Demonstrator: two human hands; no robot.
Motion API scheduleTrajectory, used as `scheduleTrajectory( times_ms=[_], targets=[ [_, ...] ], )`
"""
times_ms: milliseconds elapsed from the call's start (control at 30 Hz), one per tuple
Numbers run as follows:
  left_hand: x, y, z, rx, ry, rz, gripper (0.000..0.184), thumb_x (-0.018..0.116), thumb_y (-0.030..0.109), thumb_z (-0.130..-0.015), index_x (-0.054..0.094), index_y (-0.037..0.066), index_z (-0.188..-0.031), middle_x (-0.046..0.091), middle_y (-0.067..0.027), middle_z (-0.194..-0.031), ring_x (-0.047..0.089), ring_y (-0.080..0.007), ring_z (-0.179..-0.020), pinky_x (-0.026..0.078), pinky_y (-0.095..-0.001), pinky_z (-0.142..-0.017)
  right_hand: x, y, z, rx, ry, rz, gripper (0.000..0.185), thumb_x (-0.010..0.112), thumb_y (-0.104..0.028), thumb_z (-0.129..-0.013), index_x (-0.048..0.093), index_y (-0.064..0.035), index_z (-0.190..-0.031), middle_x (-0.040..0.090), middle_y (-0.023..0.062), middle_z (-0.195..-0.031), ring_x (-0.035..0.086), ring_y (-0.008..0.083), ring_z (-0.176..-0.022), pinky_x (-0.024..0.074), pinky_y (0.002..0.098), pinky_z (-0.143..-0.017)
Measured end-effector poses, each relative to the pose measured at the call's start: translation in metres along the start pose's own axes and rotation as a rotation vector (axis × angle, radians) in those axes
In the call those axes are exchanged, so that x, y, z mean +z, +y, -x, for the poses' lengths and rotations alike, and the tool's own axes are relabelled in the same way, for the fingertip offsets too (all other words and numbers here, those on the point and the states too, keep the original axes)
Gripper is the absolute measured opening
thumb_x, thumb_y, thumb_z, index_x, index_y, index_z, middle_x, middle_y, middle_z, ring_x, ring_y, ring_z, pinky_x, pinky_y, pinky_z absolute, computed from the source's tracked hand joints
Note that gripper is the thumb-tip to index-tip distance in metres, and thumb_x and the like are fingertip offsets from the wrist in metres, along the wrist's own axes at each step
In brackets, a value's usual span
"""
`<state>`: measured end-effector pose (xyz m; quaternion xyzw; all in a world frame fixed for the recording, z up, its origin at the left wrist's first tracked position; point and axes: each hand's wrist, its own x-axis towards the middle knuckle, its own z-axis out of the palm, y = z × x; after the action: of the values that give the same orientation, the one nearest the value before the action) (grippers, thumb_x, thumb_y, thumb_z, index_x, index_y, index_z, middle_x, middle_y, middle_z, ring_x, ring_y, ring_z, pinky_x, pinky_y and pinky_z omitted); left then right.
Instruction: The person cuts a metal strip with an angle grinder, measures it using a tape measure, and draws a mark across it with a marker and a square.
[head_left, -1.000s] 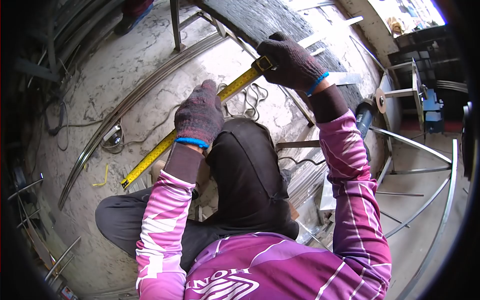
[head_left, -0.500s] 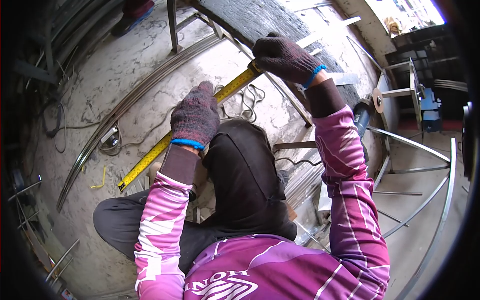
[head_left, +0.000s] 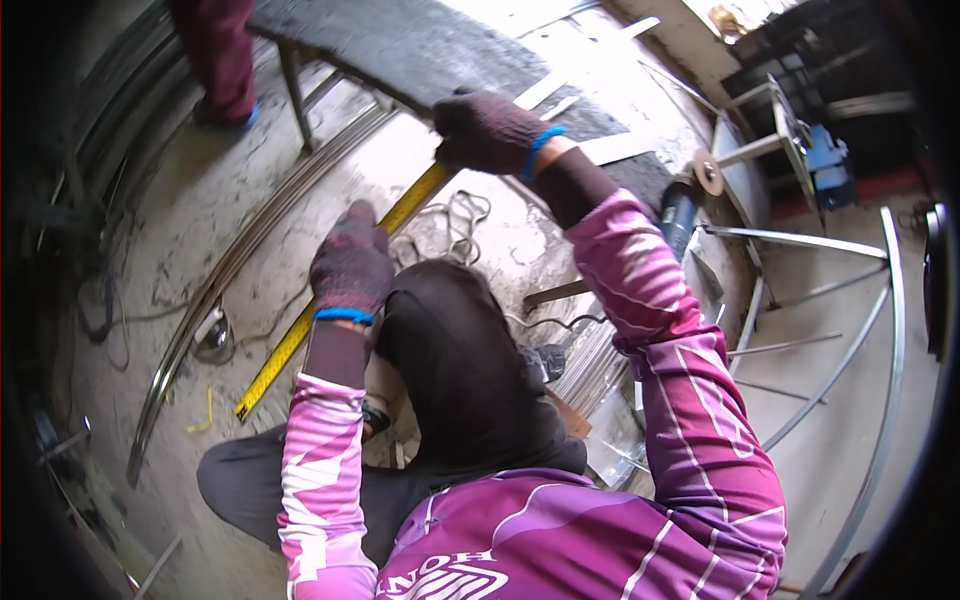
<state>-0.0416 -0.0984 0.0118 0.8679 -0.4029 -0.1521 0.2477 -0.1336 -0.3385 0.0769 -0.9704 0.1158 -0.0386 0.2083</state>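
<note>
A yellow tape measure (head_left: 272,376) is drawn out in a slanting line across the view, its free end low on the left above the floor. My left hand (head_left: 350,262), in a dark knit glove with a blue cuff, is closed around the blade partway along. Farther up, my right hand (head_left: 488,134), gloved alike, grips the upper end; the glove hides the case. My bent knee (head_left: 450,350) lies just below the blade.
Long thin metal bars (head_left: 250,235) lie on the floor at left. A dark bench (head_left: 380,45) with metal strips stands ahead, near another person's leg (head_left: 222,60). An angle grinder (head_left: 682,215) is beside my right arm. A curved metal frame (head_left: 880,330) stands at right.
The view has turned, so the bench and the person's leg show more. Both hands appear farther left, still holding the stretched-out tape measure.
</note>
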Motion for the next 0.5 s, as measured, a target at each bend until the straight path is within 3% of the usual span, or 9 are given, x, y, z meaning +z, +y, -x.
scheduleTrajectory(
  times_ms=[100,167,200,233,300,400,500],
  targets=[
    [-0.003,0.005,0.003,0.015,-0.002,0.016,0.016,0.059,0.018,-0.095,0.057,0.005,-0.104,0.068,-0.0250,-0.102,0.066,-0.0463,-0.097,0.053,-0.0553,-0.082,-0.015,0.003,0.009,0.068,-0.077,-0.036,0.034,0.080,-0.030,-0.083,0.069,-0.0056,-0.104,0.066,0.0177,-0.105,0.067,0.0327,-0.098,0.0538,0.0434,-0.084],
    [-0.004,0.003,0.001,0.007,0.004,0.013,0.017,0.060,0.018,-0.095,0.058,0.004,-0.105,0.068,-0.0254,-0.102,0.066,-0.0465,-0.097,0.053,-0.0549,-0.082,-0.027,0.012,0.017,0.047,0.226,-0.171,0.043,0.079,-0.038,-0.088,0.069,-0.0096,-0.119,0.067,0.0164,-0.118,0.065,0.0316,-0.111,0.0525,0.0420,-0.095],
    [-0.002,0.002,0.000,0.007,0.007,0.008,0.018,0.060,0.018,-0.095,0.058,0.004,-0.105,0.068,-0.0258,-0.102,0.066,-0.0467,-0.097,0.054,-0.0544,-0.081,-0.042,0.018,0.023,0.084,0.265,-0.259,0.050,0.076,-0.043,-0.092,0.066,-0.0117,-0.128,0.065,0.0145,-0.131,0.061,0.0303,-0.121,0.0491,0.0429,-0.104],
    [0.000,0.001,0.000,0.008,0.011,0.003,0.018,0.061,0.018,-0.095,0.058,0.004,-0.106,0.068,-0.0261,-0.101,0.066,-0.0469,-0.097,0.054,-0.0540,-0.081,-0.052,0.023,0.031,0.155,0.327,-0.438,0.047,0.075,-0.040,-0.094,0.066,-0.0082,-0.127,0.066,0.0133,-0.132,0.062,0.0281,-0.122,0.0490,0.0407,-0.104],
    [0.003,-0.002,0.000,0.027,0.034,0.029,0.017,0.060,0.018,-0.094,0.057,0.004,-0.105,0.067,-0.0271,-0.098,0.065,-0.0482,-0.095,0.053,-0.0550,-0.080,-0.074,0.041,0.046,0.118,0.413,-0.240,0.042,0.073,-0.033,-0.094,0.067,-0.0050,-0.125,0.070,0.0127,-0.124,0.066,0.0254,-0.115,0.0507,0.0385,-0.101],
    [0.007,-0.007,-0.001,0.052,0.070,0.062,0.016,0.060,0.017,-0.094,0.056,0.005,-0.103,0.067,-0.0278,-0.094,0.065,-0.0495,-0.093,0.052,-0.0557,-0.078,-0.069,0.086,0.063,0.266,0.472,-0.063,0.032,0.070,-0.024,-0.086,0.071,-0.0043,-0.111,0.073,0.0167,-0.113,0.069,0.0322,-0.107,0.0542,0.0407,-0.095],
    [0.002,-0.003,-0.001,0.050,0.045,0.063,0.017,0.061,0.017,-0.094,0.057,0.004,-0.105,0.068,-0.0270,-0.098,0.065,-0.0482,-0.095,0.053,-0.0548,-0.079,-0.044,0.108,0.078,0.448,0.432,0.113,0.024,0.065,-0.017,-0.086,0.075,-0.0147,-0.107,0.070,0.0154,-0.113,0.068,0.0367,-0.109,0.0550,0.0435,-0.093]
  ],
)
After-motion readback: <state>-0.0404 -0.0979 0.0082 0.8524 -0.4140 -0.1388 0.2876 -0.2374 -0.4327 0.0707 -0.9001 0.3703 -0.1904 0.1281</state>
